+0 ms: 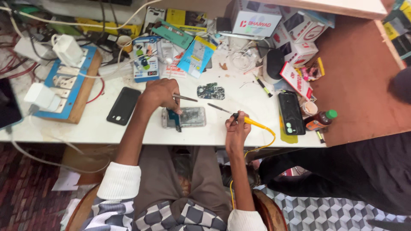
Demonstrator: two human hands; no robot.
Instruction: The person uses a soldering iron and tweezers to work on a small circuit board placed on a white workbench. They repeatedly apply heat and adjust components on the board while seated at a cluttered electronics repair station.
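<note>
Right hand (236,128) grips a yellow soldering iron (239,116); left hand (160,95) pinches tweezers (185,98) over the opened phone (185,117) — silvery, gutted — near the white table's (239,96) front edge.

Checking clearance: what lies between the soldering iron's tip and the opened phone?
Bare white tabletop separates the soldering iron from the opened phone, in the head view.

Cluttered white repair bench

The white worktable (239,128) carries an opened phone (185,117) near its front edge, a black phone (123,105) face down to its left, a loose circuit board (211,91), another dark phone (291,113), a brown bottle with a green cap (320,120), a blue socket board (68,83) and stacked boxes (274,25).
</note>
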